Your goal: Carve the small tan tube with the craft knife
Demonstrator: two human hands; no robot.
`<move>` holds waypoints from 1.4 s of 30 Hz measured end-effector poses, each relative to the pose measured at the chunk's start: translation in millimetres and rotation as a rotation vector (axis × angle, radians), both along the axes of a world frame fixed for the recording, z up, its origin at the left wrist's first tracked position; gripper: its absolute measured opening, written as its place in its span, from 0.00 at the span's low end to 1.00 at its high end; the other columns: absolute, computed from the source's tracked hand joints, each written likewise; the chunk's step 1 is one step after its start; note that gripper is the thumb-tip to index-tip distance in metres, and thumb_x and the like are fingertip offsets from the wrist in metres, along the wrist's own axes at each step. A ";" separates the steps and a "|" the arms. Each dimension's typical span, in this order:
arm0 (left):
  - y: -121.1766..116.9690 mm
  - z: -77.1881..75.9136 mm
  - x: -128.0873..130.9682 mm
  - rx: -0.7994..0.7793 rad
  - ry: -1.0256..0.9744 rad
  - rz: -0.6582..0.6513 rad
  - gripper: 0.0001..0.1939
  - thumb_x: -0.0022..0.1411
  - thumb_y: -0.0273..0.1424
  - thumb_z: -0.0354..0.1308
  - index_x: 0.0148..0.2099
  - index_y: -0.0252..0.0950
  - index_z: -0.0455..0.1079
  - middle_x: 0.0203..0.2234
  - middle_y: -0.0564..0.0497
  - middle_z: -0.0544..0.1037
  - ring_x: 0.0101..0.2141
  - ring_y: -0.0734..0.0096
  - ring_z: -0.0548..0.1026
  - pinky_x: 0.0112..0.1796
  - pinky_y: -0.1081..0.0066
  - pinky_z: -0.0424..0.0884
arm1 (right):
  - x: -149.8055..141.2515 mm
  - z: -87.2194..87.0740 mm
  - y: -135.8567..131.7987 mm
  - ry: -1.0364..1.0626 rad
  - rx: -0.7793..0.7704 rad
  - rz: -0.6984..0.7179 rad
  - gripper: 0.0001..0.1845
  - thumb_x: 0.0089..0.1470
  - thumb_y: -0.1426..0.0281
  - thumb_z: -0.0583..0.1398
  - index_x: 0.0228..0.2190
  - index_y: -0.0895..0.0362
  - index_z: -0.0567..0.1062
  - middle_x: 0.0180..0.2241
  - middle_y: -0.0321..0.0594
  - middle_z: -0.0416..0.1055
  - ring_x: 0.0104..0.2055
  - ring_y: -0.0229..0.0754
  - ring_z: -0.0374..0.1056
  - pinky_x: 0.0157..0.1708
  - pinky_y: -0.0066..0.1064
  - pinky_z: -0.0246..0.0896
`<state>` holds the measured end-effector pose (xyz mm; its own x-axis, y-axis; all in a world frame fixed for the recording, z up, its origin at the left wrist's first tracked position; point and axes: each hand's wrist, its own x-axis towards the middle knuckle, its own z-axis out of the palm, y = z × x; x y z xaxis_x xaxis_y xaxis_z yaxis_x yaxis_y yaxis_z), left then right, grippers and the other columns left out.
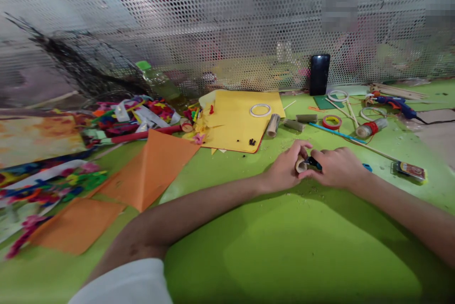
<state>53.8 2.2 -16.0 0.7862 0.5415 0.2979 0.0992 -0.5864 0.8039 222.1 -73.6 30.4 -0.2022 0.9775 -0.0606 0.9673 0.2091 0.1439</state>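
Observation:
My left hand [283, 169] is closed around a short, hollow, pale bamboo-like tube [300, 167], its open end facing me. In my right hand [340, 166] is a dark blue utility knife [314, 162], gripped with its front end against the tube's rim. Most of the knife is hidden under my palm; a blue piece [367, 167] beyond the wrist may be its other end. Small shavings lie on the green table [284, 242] around my hands. Three similar brown-grey tube pieces, one of them upright-tilted [273, 125], lie just beyond.
Orange sheets [149, 171] and colourful scraps [135, 116] lie left. A yellow sheet [234, 124] bears a white tape roll [260, 110]. At right are a red tape roll [332, 122], a glue gun [398, 105], a small labelled box [411, 171] and an upright phone [319, 75] by a perforated metal screen [227, 24].

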 end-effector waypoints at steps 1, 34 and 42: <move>-0.4 0.4 0.0 0.001 0.006 0.006 0.31 0.57 0.39 0.64 0.56 0.37 0.54 0.38 0.49 0.70 0.32 0.70 0.69 0.32 0.69 0.64 | 0.0 0.2 0.0 0.004 -0.006 0.002 0.44 0.60 0.40 0.35 0.45 0.59 0.74 0.34 0.54 0.79 0.33 0.56 0.76 0.29 0.38 0.57; -2.6 0.3 0.6 0.296 -0.064 0.151 0.36 0.56 0.20 0.57 0.66 0.42 0.55 0.52 0.42 0.60 0.55 0.54 0.61 0.56 0.51 0.65 | 11.2 3.1 2.8 0.115 0.123 -0.121 0.43 0.54 0.34 0.40 0.42 0.57 0.71 0.32 0.49 0.78 0.31 0.51 0.72 0.24 0.33 0.40; -2.0 -2.2 4.3 0.401 0.078 0.178 0.32 0.63 0.28 0.58 0.68 0.43 0.56 0.45 0.48 0.77 0.45 0.60 0.73 0.49 0.55 0.70 | 25.1 17.6 3.4 0.073 0.169 -0.141 0.46 0.48 0.30 0.41 0.38 0.56 0.72 0.29 0.47 0.77 0.28 0.50 0.70 0.25 0.33 0.40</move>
<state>58.1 0.2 -18.2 0.7199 0.5237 0.4555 0.2780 -0.8189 0.5021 247.2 -70.3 48.0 -0.0604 0.9914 0.1159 0.9943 0.0496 0.0942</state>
